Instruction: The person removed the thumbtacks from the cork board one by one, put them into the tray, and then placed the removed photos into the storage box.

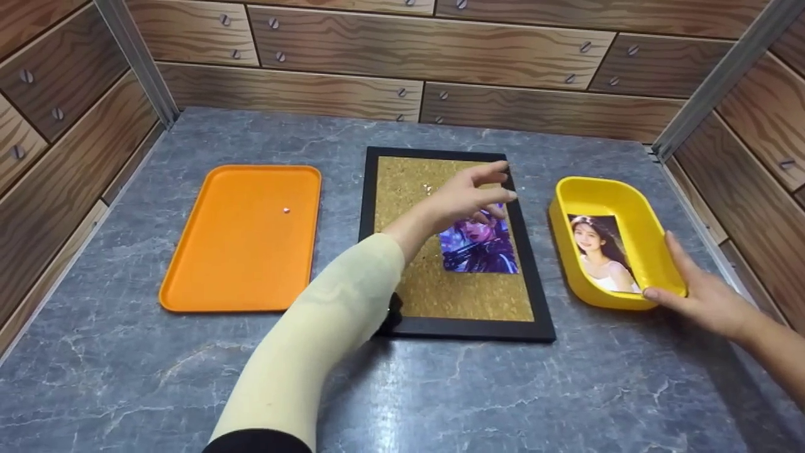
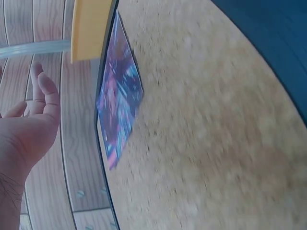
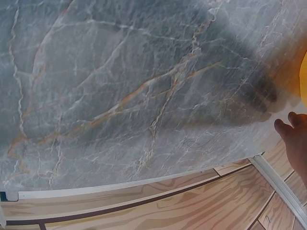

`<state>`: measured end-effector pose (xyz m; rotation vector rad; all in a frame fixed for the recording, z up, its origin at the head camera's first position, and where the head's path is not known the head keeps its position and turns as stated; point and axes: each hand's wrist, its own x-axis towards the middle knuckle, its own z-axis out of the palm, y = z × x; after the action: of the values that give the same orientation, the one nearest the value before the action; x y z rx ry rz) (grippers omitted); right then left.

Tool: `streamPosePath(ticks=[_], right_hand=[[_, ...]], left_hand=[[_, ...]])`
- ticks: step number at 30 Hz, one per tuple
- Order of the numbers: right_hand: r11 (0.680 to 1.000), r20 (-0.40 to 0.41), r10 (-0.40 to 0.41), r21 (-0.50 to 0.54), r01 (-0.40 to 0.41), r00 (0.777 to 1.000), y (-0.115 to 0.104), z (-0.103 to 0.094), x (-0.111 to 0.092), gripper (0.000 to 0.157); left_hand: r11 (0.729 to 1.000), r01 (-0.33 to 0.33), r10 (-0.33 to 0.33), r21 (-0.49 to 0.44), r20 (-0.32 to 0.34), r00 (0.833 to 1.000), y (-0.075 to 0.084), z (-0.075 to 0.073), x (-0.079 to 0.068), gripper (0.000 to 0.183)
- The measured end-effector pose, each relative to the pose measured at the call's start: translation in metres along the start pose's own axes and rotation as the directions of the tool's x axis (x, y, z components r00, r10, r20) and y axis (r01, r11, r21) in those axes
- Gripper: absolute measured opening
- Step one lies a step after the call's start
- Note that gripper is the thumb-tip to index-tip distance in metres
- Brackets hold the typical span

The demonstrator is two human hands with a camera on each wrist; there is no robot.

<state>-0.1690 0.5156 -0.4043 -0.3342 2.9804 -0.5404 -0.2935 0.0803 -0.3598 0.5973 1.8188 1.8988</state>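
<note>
Yellow tub (image 1: 638, 236) in right hand's (image 1: 710, 299) grip

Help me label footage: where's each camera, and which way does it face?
Head: worn on head, facing forward-down at the tabletop; left hand, right hand show.
Left wrist: worn there, facing the corkboard; left hand shows.
Right wrist: worn there, facing the tabletop; right hand partly shows.
Head and left wrist share the purple picture.

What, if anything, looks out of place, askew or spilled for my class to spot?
Mildly odd: one tiny pale item lies alone on the orange tray, too small to identify surely. The purple picture sits off-centre, toward the right side of the cork board in the head view. No spill or damage shows.
</note>
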Motion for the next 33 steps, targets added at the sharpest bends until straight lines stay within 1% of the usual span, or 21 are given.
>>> streamPosePath(ticks=[5,9,13,17,21,23,25,28,30,32,33], right_hand=[[1.0,-0.005,0.012,-0.022,-0.012,1.0,0.003,-0.001,-0.003,0.111],[1.0,-0.026,-0.017,-0.023,0.016,1.0,0.003,-0.004,-0.004,0.112],[0.996,-0.047,-0.04,-0.076,0.037,0.998,-0.002,-0.008,-0.005,0.113],[0.989,-0.086,-0.07,-0.137,0.058,0.994,-0.013,-0.012,-0.005,0.11],[0.981,-0.129,-0.144,-0.15,0.125,0.981,-0.033,-0.014,-0.003,0.107],[0.972,-0.144,-0.2,-0.151,0.178,0.969,-0.047,-0.014,0.0,0.106],[0.966,-0.147,-0.232,-0.149,0.21,0.962,-0.064,-0.012,0.003,0.106],[0.947,-0.159,-0.311,-0.141,0.29,0.937,-0.089,-0.008,0.009,0.106],[0.933,-0.152,-0.35,-0.137,0.332,0.924,-0.104,-0.004,0.012,0.108],[0.912,-0.145,-0.403,-0.143,0.384,0.904,-0.116,0.001,0.015,0.109],[0.906,-0.138,-0.417,-0.146,0.398,0.898,-0.121,0.003,0.016,0.11]], left_hand=[[1.0,-0.012,0.012,0.001,-0.018,1.0,-0.003,-0.01,-0.005,0.076],[1.0,-0.022,0.022,0.008,-0.034,0.999,-0.005,-0.021,-0.011,0.075],[0.999,-0.039,0.042,0.032,-0.07,0.997,-0.006,-0.032,-0.016,0.074],[0.996,-0.045,0.054,0.083,-0.106,0.993,-0.008,-0.043,-0.02,0.074],[0.991,-0.052,0.067,0.122,-0.119,0.991,-0.009,-0.053,-0.023,0.073],[0.989,-0.059,0.075,0.136,-0.117,0.99,-0.01,-0.058,-0.023,0.072],[0.986,-0.064,0.082,0.154,-0.114,0.99,-0.01,-0.063,-0.024,0.071],[0.98,-0.062,0.085,0.19,-0.113,0.99,-0.011,-0.07,-0.024,0.071],[0.976,-0.062,0.087,0.21,-0.112,0.99,-0.012,-0.075,-0.025,0.07],[0.973,-0.064,0.09,0.221,-0.108,0.99,-0.012,-0.077,-0.025,0.069],[0.973,-0.066,0.091,0.223,-0.104,0.99,-0.012,-0.078,-0.025,0.069]])
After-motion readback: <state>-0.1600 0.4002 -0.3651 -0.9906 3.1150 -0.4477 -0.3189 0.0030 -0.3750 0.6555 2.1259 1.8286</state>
